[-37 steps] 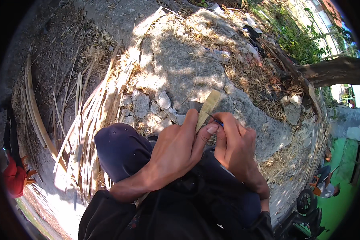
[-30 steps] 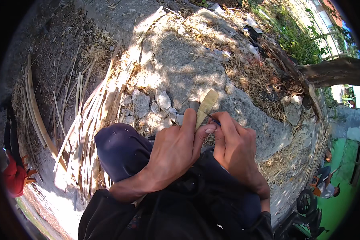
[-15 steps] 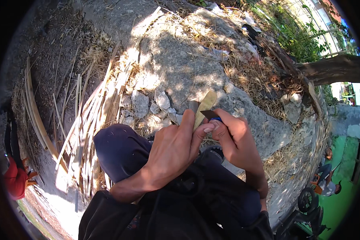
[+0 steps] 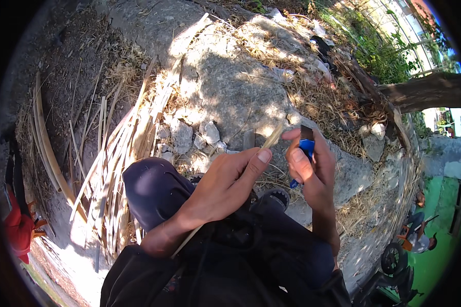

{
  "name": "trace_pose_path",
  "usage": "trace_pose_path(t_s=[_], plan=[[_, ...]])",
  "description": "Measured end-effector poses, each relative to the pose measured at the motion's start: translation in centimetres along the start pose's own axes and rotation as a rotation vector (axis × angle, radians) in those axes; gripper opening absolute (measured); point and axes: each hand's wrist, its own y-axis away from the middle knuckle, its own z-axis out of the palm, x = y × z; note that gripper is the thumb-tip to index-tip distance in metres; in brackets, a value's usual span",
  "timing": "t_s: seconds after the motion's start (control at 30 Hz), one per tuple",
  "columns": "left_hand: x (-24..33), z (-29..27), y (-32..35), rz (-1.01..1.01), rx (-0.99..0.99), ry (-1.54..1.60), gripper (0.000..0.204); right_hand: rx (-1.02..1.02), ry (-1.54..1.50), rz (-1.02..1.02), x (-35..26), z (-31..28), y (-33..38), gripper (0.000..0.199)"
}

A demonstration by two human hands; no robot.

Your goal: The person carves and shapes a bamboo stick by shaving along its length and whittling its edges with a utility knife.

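L hand (image 4: 224,183) holds 1 strip (image 4: 275,135), R hand (image 4: 316,173) 1 util. knife (image 4: 307,145).

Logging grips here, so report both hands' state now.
Left hand: closed, holding a pale strip.
Right hand: closed, holding a blue-handled cutter.

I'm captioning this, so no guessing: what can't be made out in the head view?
Head view, all:
Pale strip: gripped stretch hidden by the left hand.
Blue-handled knife: handle partly hidden by the right hand.
Motorcycle: lower part cut off by the dark rim.
Person in red: too small for detail.
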Motion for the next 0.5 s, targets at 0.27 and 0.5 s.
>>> trace_pose_path(t_s=[0.27, 0.5], plan=[[-0.2, -0.4, -0.4, -0.225, -0.239, 0.418, 0.060, 0.074, -0.157, 0.070, -0.3, 1.0, -0.4, 0.033], [0.2, -0.7, -0.8, -0.382, -0.367, 0.418, 0.058, 0.061, -0.106, 0.070, 0.3, 0.7, -0.5, 0.022]])
